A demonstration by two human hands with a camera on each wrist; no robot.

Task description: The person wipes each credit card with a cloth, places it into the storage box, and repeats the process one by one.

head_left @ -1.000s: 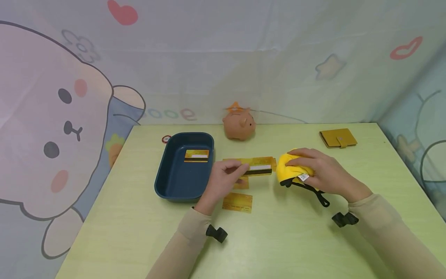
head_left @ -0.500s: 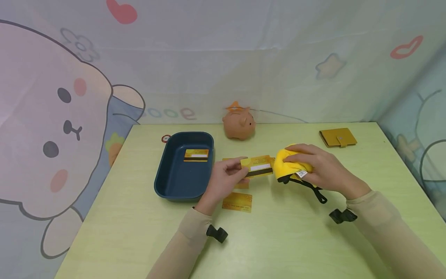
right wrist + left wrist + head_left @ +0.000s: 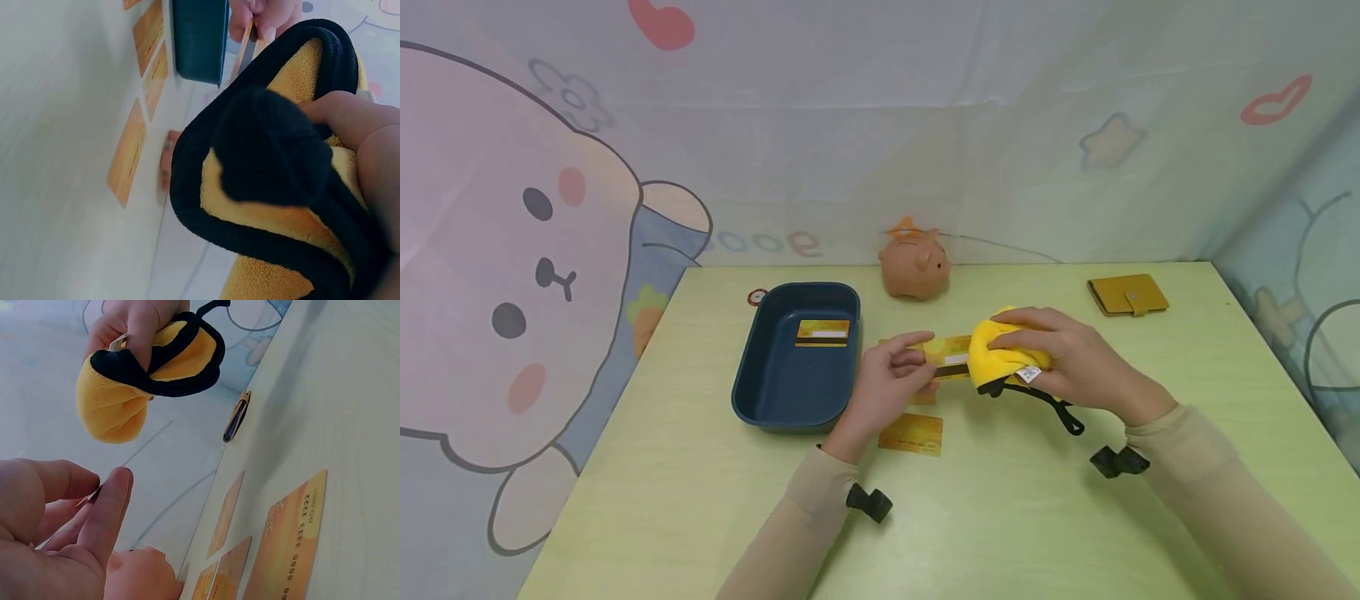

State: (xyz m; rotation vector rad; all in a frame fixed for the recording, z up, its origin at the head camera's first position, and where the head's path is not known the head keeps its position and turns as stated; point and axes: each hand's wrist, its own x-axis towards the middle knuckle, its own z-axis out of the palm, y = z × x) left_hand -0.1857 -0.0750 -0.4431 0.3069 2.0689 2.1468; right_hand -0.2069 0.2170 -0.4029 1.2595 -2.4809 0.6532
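My left hand (image 3: 891,379) pinches the left end of a gold bank card (image 3: 934,352) with a white strip and dark magnetic stripe, held above the table. In my right hand (image 3: 1086,362) is a bunched yellow cleaning cloth (image 3: 996,354) with black edging, a white tag and a black hanging loop (image 3: 1072,422). The cloth overlaps the card's right end in the head view, hiding it. Below the left hand, another bank card (image 3: 912,435) lies on the table. More gold cards there are partly covered by the hand; the left wrist view shows several, including a numbered card (image 3: 287,544).
A dark blue tray (image 3: 778,400) stands left of the left hand, with one bank card (image 3: 822,326) inside. Behind are a piggy bank (image 3: 916,268) and a red chip (image 3: 757,297). A mustard wallet (image 3: 1129,296) lies at the back right.
The right hand has moved left with the cloth, which now covers the right end of the held card. The left hand has tilted the card slightly while staying nearly in place.
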